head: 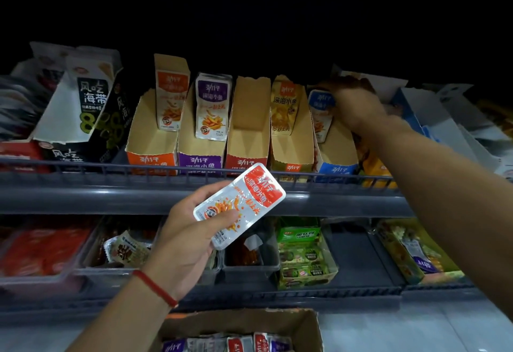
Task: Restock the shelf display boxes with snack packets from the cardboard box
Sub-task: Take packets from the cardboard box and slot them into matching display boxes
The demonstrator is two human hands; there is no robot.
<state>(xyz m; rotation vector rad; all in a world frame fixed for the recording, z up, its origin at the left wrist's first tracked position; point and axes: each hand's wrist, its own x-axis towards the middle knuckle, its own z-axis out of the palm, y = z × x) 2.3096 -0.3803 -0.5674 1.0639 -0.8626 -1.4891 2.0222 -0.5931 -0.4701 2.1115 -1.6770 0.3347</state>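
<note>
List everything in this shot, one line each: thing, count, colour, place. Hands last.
Display boxes: five in a row, orange, purple, red, yellow, blue fronts, upper shelf; the red one looks empty.
Black and white seaweed boxes: count unclear, upper shelf left.
Green box: one, lower shelf.
Clear bins: several, lower shelf.
Cardboard box: one, brown, bottom, holding red and purple packets.
Red packet: one, red and silver, in the left hand.
Left hand: grip shut on the red packet, red string at the wrist.
Right hand: at the blue packet in the blue box; grip unclear.
</note>
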